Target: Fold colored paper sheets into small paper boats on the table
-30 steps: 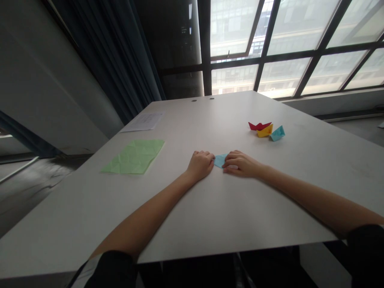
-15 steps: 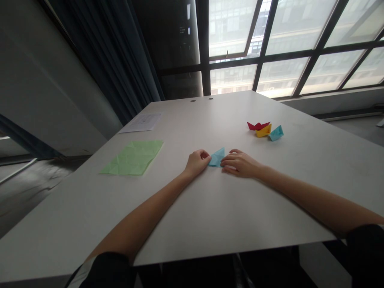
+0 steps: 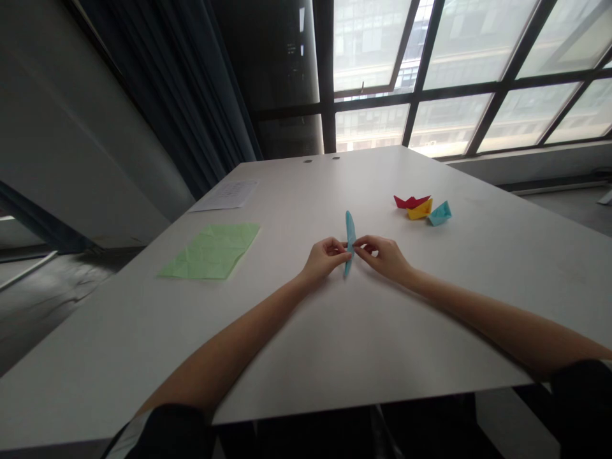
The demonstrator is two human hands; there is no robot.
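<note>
A folded piece of light blue paper [image 3: 350, 226] stands on edge between my two hands, its narrow side turned toward me. My left hand [image 3: 327, 256] pinches it from the left, thumb in front. From the right, the fingertips of my right hand [image 3: 384, 255] grip the same paper, thumb and index finger closed on it. The lower end of the paper points down toward the white table [image 3: 306, 331]. How its inner layers are folded is hidden by the fingers.
Right of centre sit a red paper boat [image 3: 411, 203], a yellow paper boat [image 3: 421, 210] and a light blue paper boat [image 3: 440, 214]. At left lies a creased green paper sheet [image 3: 210, 252]. Behind it is a printed white sheet [image 3: 225, 196].
The blue paper has gone from lying as a small triangle on the table to standing upright, seen edge-on. My right hand has changed from spread fingers to a pinch.
</note>
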